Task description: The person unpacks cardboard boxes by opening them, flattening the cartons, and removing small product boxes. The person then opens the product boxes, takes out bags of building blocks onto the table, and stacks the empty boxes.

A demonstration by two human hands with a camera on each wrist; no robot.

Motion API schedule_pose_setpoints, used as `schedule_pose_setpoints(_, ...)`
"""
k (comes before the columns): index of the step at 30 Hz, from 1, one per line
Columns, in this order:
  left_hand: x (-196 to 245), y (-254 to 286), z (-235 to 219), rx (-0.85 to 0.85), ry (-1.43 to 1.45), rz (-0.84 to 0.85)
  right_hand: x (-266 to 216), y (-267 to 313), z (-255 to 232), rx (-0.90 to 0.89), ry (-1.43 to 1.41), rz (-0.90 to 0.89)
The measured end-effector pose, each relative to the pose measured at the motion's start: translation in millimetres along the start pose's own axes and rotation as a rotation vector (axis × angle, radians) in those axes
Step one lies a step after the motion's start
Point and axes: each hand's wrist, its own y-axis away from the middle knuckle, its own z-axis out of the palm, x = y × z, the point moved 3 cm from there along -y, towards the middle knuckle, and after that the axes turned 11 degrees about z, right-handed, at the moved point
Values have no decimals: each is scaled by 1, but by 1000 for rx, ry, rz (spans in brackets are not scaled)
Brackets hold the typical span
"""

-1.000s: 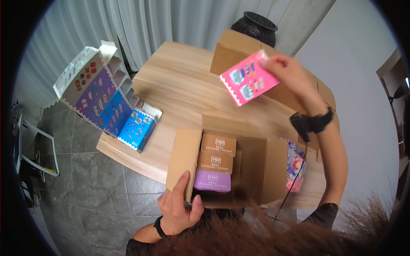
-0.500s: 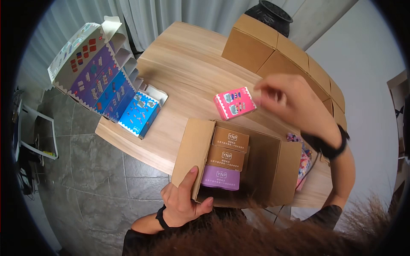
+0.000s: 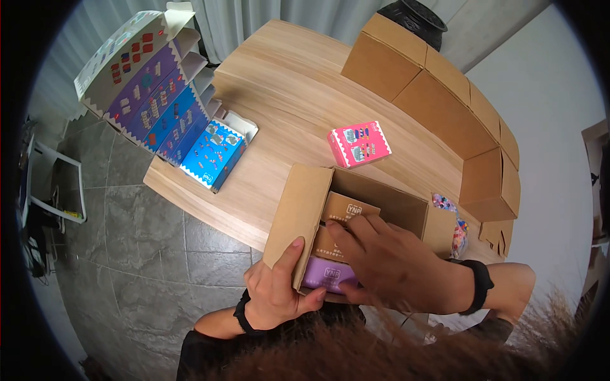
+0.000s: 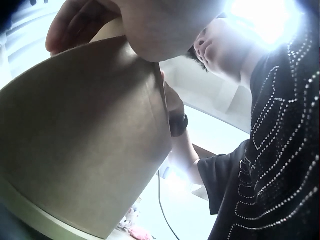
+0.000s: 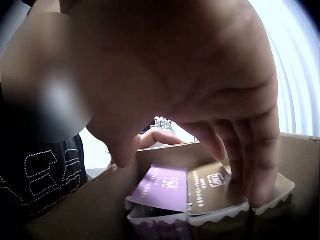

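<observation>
An open cardboard box stands at the table's front edge, and the left hand grips its left corner, the fingers outside on the flap. Inside, along the left wall, are two brown boxes and a purple box. The right hand reaches in over them. In the right wrist view its fingertips touch the brown box near the gap beside the other brown one, while the thumb hangs by the purple box. A pink box lies on the table behind the carton.
A tall patterned display box with a blue box at its base stands at the table's left. Long brown cartons line the back right. A bag of small colourful pieces lies right of the open box. Behind stands a black pot.
The right hand set the pink box down on the table, let it go, and moved down into the open cardboard box. The left hand keeps its grip on the box corner.
</observation>
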Motion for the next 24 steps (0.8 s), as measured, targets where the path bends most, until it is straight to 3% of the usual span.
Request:
schedule_pose_setpoints(12, 1, 1, 1, 5, -20, 3, -2, -6, -9, -54, -29, 141)
schedule_pose_setpoints(24, 5, 0, 1, -7, -7, 0, -1, -8, 12, 105, 104, 54)
